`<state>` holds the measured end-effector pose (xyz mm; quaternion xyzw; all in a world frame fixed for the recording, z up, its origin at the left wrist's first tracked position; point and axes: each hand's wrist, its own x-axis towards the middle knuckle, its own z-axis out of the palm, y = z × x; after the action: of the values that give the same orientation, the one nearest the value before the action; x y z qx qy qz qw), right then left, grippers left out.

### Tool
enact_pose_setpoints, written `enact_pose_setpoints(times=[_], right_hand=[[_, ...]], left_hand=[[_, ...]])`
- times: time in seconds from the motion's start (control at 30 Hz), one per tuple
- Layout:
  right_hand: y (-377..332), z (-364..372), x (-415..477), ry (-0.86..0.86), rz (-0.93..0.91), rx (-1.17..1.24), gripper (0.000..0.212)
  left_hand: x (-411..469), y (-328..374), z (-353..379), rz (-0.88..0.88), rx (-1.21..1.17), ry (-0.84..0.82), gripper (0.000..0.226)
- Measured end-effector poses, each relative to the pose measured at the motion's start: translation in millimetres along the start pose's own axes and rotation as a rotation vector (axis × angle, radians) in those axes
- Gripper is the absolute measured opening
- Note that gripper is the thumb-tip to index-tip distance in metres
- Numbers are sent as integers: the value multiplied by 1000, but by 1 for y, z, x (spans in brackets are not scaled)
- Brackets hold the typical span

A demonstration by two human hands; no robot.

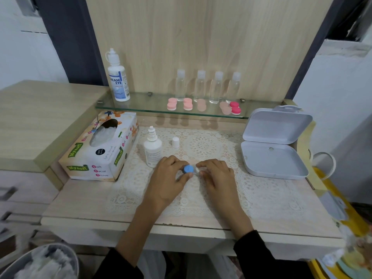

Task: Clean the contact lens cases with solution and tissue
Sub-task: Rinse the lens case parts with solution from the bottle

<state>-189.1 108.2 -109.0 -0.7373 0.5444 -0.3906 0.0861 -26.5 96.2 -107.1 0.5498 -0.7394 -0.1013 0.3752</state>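
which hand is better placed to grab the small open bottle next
Left, probably: the small bottle stands right beside the left hand, while the right hand would have to cross over the lens case both hands hold.

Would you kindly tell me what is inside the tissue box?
White tissue shows through the oval opening of the tissue box; its cardboard walls hide how much remains.

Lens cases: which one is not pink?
The blue-capped case, held by the left hand and right hand; the cases on the glass shelf are all pink.
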Motion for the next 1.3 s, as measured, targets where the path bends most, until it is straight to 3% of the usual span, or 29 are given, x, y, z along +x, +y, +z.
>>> enact_pose_setpoints(times=[0.6,0.83,1.07,1.3], right_hand=[[2,3,0,-30,-18,-72,28],[2,6,2,-3,42,-106,16],[-4,3,1,-17,83,-55,36],[1,5,3,-12,94,-25,23]], left_hand=[[1,0,1,16,17,-2,30],[1,1,0,28,23,1,29],[1,1,-1,22,29,-11,29],[1,2,-2,23,20,-7,28]])
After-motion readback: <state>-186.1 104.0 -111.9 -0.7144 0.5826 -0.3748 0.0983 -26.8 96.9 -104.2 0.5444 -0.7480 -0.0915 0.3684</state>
